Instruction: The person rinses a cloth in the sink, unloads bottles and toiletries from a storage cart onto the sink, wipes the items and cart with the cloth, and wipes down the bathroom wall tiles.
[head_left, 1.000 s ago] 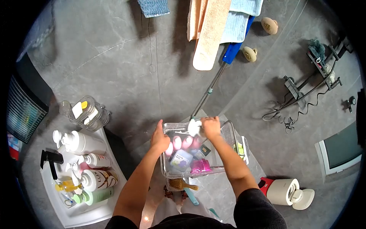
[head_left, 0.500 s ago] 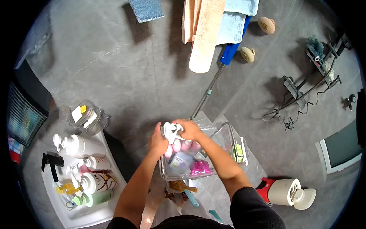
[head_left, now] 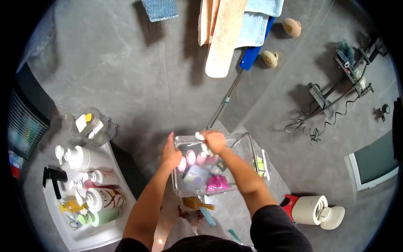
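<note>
The left hand [head_left: 171, 156] was closed on the near-left wall of a clear bin [head_left: 184, 195], its fingers along the outside and its thumb over the edge. The right hand [head_left: 215, 142] was bunched around a crumpled white item [head_left: 205, 149], parts of which stuck out to the left of and below the fingers; it was above the bin's far side, to the right of the left hand. Just below the two hands, inside the bin, sat a row of pink-and-white rounded pieces [head_left: 191, 157], with a pale purple pack [head_left: 196, 176] nearer the body and a magenta item [head_left: 217, 182] beside it. A dark-fronted box [head_left: 219, 166] lay below the right hand, partly hidden by the forearm. Right of that hand, past the bin's end, were lime-green pieces [head_left: 261, 166]. A bristled brush [head_left: 192, 203] showed below the bin. Well left of the left hand, a white sink [head_left: 90, 243] carried pump bottles [head_left: 105, 199]. Beyond the right hand, a metal pole [head_left: 226, 102] rose toward hanging towels [head_left: 224, 46].
</note>
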{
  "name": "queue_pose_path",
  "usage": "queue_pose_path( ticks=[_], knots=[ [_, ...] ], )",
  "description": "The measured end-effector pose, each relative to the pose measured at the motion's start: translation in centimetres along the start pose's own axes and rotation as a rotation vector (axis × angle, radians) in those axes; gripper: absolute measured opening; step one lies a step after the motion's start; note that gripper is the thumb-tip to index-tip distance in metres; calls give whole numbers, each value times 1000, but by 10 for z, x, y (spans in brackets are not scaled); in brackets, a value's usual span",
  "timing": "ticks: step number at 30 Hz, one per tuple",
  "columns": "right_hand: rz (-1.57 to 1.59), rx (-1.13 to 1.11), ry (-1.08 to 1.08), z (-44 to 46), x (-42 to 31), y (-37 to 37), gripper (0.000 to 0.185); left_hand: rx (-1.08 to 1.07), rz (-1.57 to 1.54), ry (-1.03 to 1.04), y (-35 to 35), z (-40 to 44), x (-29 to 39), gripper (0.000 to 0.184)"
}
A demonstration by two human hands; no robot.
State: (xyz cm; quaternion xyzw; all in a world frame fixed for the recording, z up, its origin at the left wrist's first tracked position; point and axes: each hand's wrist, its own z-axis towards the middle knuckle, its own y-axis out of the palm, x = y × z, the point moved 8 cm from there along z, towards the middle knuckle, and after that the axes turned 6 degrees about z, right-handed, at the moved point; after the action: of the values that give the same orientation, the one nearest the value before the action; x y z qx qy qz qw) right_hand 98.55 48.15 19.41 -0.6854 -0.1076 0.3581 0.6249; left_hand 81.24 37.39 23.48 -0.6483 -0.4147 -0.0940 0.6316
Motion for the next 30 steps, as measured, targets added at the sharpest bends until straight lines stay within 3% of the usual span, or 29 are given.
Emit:
queue_pose_path(
  ticks=[5, 8, 9, 12, 15, 18, 20, 22, 24, 26, 27, 28, 29, 30],
  knots=[
    [-263, 128, 238, -34, 58, -32, 22, 15, -6, 5, 1, 0, -2, 71],
    [-1, 485, 183, -75, 29, -79, 25, 31, -4, 11, -1, 2, 2, 71],
    [72, 387, 272, -85, 31, -71, 33, 39, 1, 20, -1, 2, 2, 71],
    [-191, 129, 349, -124, 20, -13, 37, 47, 4, 44, -1, 0, 2, 71],
    [86, -66, 554, -142, 16, 2, 54, 56, 2, 64, 0, 0, 3, 70],
    [113, 91, 535, -114, 56, 28, 59, 70, 4, 80, -1, 1, 3, 71],
    [37, 174, 560, -89, 40, 37, 53, 70, 1, 67, 0, 2, -2, 71],
    [-68, 149, 429, -68, 5, 64, 54, 53, -9, 42, 4, 6, -6, 70],
    [216, 67, 39, -58, -44, 98, 54, 32, -2, 45, 3, 5, -1, 70],
    [252, -115, -254, -77, -99, 69, 52, 20, -13, 30, 3, 2, -6, 69],
    [215, -98, -271, -73, -84, 76, 49, 17, -30, 19, 5, 1, -10, 69],
    [255, -61, -234, -70, -58, 82, 47, 19, -46, 8, 5, 2, -13, 69],
    [229, 27, 2, -69, -37, 64, 47, -62, -161, -63, 6, -1, -17, 69],
    [202, 115, 236, -71, -24, 46, 47, -71, -172, 2, 6, -6, -17, 71]
  ],
)
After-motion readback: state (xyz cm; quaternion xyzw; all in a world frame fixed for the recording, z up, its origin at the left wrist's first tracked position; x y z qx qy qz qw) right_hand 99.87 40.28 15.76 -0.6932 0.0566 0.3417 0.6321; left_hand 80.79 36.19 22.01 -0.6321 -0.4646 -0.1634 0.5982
